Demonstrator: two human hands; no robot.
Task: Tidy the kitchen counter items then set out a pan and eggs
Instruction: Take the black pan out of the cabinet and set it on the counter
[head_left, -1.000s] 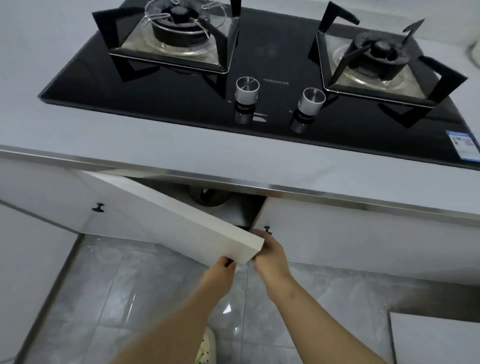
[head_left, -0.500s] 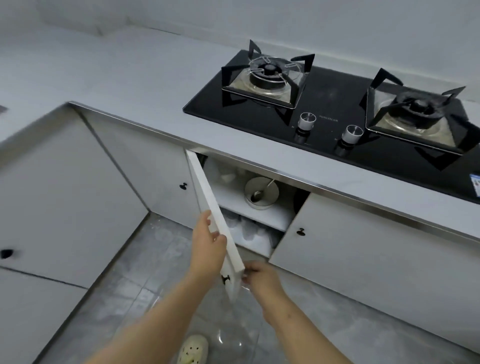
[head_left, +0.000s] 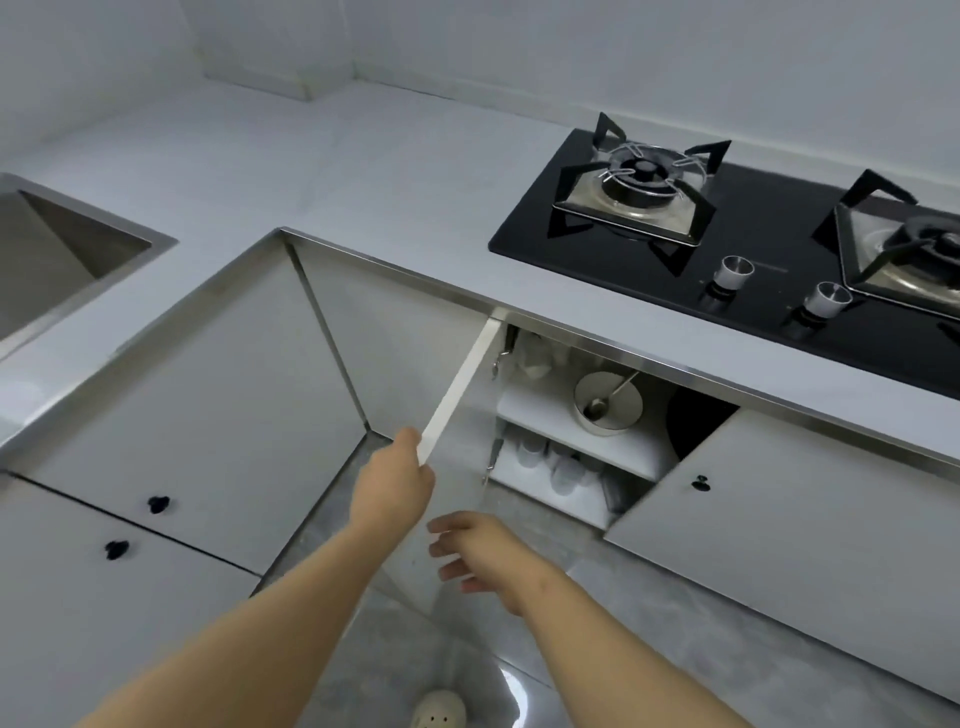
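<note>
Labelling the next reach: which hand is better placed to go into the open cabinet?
Right, probably. The right hand is free, fingers loose, near the opening; the left hand grips the door edge, holding it open.

The counter (head_left: 311, 171) is a plain pale grey-white, with a silver metal trim (head_left: 623, 358) along its near edge. At the right, the hob (head_left: 769, 244) is glossy black, with black pan supports (head_left: 608, 127), silver burner trays (head_left: 670, 215) and silver dials (head_left: 732, 270). The sink (head_left: 62, 249) at the left is dull steel grey. The open cupboard door (head_left: 457, 389) shows a white edge. The shut door (head_left: 779, 509) is pale grey with a small black knob (head_left: 701, 483). Inside are a white shelf (head_left: 540, 405), white cups (head_left: 566, 470) and a silver bowl (head_left: 631, 402). The floor (head_left: 395, 649) is grey and faintly marbled, and the shoe (head_left: 439, 709) is cream.
</note>
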